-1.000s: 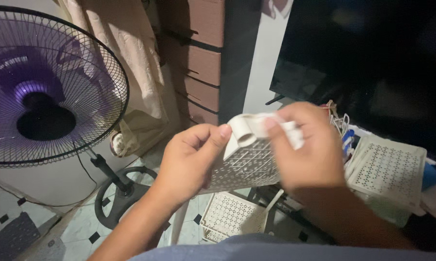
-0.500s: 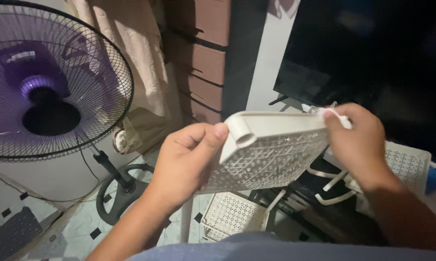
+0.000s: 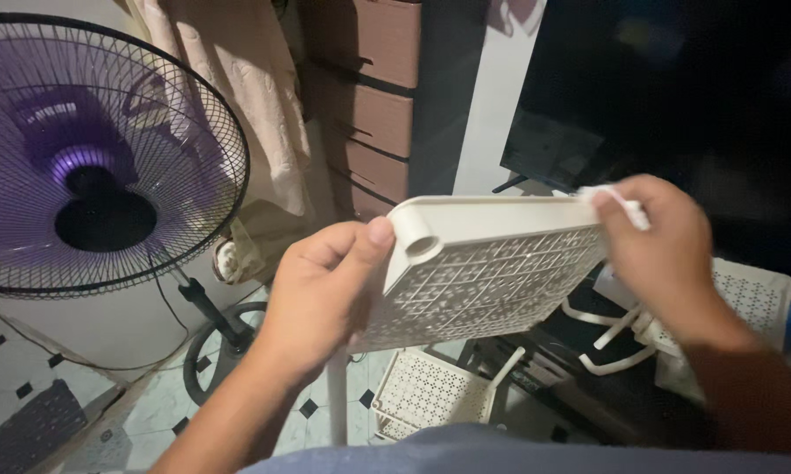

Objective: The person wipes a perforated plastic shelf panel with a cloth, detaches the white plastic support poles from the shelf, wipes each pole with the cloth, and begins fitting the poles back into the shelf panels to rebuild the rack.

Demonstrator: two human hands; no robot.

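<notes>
Above tiled floor (image 3: pixel 163 399), beside fan (image 3: pixel 97 158), hands grip shelf panel (image 3: pixel 487 268).

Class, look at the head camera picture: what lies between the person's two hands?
In the head view, the white lattice shelf panel spans between left hand and right hand.

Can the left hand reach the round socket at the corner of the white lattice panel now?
Probably yes: the left hand grips the lattice panel beside the socket, its thumb nearly touching, nothing between.
</notes>
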